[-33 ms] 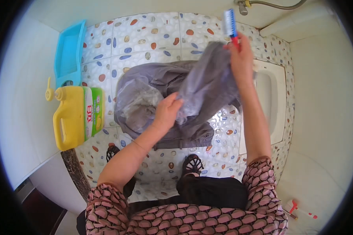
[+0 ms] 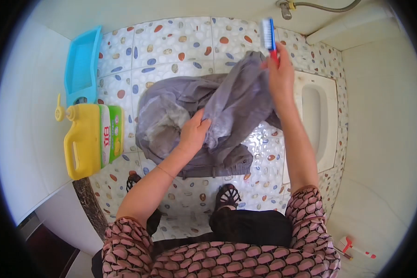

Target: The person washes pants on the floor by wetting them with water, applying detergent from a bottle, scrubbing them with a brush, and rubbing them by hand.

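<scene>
Wet grey trousers (image 2: pixel 171 90) lie bunched on the tiled floor in front of me, with white suds on the left part and an elastic waistband toward me. One trouser leg is raised to the upper right. My left hand (image 2: pixel 193 133) is closed on a fold of the cloth near the suds. In my right hand (image 2: pixel 281 76) is a scrub brush (image 2: pixel 268 36) with a red handle, a blue back and white bristles. That hand is also against the far end of the raised leg; whether its fingers grip the cloth too, I cannot tell.
A yellow jug (image 2: pixel 82 139) with a pump top stands at left, beside a light-blue plastic tray (image 2: pixel 68 76). A white squat toilet (image 2: pixel 331 120) is set in the floor at right. A tap (image 2: pixel 286 11) with a hose is on the far wall. My sandalled feet are close to the trousers.
My right hand has shifted slightly left with the brush, and the raised trouser leg has moved along with it. My left hand has gone slightly left, still on the cloth.
</scene>
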The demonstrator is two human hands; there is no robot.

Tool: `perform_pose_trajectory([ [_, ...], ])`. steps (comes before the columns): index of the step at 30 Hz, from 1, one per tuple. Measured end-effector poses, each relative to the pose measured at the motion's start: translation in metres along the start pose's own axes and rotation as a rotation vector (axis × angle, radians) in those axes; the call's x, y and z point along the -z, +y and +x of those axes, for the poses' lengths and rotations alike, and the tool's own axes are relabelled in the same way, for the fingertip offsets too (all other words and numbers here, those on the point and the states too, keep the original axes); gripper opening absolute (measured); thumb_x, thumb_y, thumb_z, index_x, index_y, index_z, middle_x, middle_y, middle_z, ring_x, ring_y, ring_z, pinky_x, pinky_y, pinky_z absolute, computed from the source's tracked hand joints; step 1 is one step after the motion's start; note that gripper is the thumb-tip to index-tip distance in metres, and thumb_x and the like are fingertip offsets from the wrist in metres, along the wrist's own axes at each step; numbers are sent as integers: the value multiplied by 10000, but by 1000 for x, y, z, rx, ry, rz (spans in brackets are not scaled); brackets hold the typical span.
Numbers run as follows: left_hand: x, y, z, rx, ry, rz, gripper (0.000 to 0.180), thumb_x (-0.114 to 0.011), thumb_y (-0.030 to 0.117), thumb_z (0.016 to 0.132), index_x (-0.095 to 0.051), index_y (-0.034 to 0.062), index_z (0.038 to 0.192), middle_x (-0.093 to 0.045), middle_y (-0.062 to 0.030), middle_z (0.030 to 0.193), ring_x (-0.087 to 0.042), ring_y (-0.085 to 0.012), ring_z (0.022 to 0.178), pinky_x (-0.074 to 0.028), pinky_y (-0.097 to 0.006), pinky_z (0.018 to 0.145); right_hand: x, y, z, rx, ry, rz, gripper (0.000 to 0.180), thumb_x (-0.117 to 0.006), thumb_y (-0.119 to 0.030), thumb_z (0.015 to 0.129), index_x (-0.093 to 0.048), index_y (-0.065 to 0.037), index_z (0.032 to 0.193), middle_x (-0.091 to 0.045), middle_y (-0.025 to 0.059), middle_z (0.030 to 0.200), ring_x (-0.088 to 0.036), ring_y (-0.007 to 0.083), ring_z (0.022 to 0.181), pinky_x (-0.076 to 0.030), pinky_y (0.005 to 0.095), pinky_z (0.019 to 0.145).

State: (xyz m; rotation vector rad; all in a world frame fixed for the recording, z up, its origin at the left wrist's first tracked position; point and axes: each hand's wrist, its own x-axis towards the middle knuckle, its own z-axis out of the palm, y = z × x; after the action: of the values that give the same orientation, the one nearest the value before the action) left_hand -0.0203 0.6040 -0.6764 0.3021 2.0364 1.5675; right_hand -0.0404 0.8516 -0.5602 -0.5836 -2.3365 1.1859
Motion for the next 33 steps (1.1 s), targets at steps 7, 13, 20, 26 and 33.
perform_pose_trajectory([
  [7,1,-24,-33,-107,116,564,498,-655,104,733,-518,62,1209,-434,-164,1236,-455,-384,1103,-415,-424,897,-52,82,-164,253,-541,-431,499,-555,-138,837,-468,-335,1287,-518,119,797,-582,325,656,-483,442,580],
  [13,3,-43,-27,-358,33,877,489,-666,141,721,-543,118,1194,-476,-88,1156,-509,-296,980,-448,-416,805,-23,143,-70,-82,-289,-829,434,-453,-175,859,-490,-343,1258,-578,142,877,-621,321,721,-488,467,579],
  [20,-11,-40,-17,-272,79,921,439,-616,138,748,-546,113,1181,-489,-69,1080,-531,-281,926,-489,-396,699,-31,151,-142,381,-702,-654,391,-420,-190,898,-489,-345,1249,-558,142,862,-606,297,788,-496,427,601],
  [26,0,-47,-21,-316,134,1045,408,-577,149,748,-558,119,1155,-491,-61,1044,-538,-264,869,-490,-385,654,-31,110,-113,38,-530,-795,347,-445,-241,886,-507,-287,1224,-579,146,780,-602,331,699,-484,449,574],
  [33,-6,-51,-20,-400,170,1080,381,-571,156,738,-578,120,1118,-511,-47,1023,-536,-249,824,-477,-391,636,-10,159,-83,-258,-217,-730,309,-505,-278,885,-541,-159,1169,-630,140,905,-618,332,853,-490,469,670],
])
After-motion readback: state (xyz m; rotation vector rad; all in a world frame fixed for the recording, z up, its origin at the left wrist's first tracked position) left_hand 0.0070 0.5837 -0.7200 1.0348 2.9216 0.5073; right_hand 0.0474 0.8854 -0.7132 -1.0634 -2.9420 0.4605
